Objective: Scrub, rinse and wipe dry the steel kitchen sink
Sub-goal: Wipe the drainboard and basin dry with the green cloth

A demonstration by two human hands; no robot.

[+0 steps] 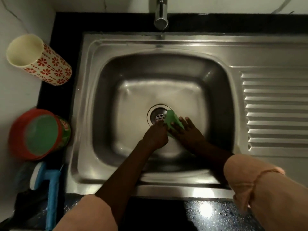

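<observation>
Both hands down in the basin, just right of the drain: right hand point(185, 130) laid flat with fingers spread and straight, pressing a green scrub pad point(171, 121) onto the steel floor; left hand point(155, 136) curled, its fingertips pinching the pad's left edge at about 9 o'clock of it, though motion blur hides exactly how.

Then, largest first. Steel sink point(86, 114) filling the middle, with a ribbed drainboard point(273, 110) out at 3 o'clock. Basin floor cloudy and streaked, likely soapy film, so judged mid-scrub, with rinsing and drying not yet begun. Black surface point(66, 20) framing the sink. Red tub of green paste point(40, 134) at 9 o'clock. Cream cup with red flowers point(40, 59) at 10 o'clock, lying tipped with its mouth toward the wall. Blue-handled brush point(50, 180) at 8 o'clock. Tap point(160, 15) at 12 o'clock, with perhaps a thin thread of water below the spout; too faint to be sure. Drain strainer point(158, 118) touching the pad's leading corner.

Risks from here, as judgement only: pad corner catching on the strainer rim and folding under the palm, so that bare fingers scrape metal; slick film letting the flat hand skid off the pad; rolled sleeves point(250, 180) slipping down into the wet basin; corners and walls left unscrubbed if strokes stay near the drain.
</observation>
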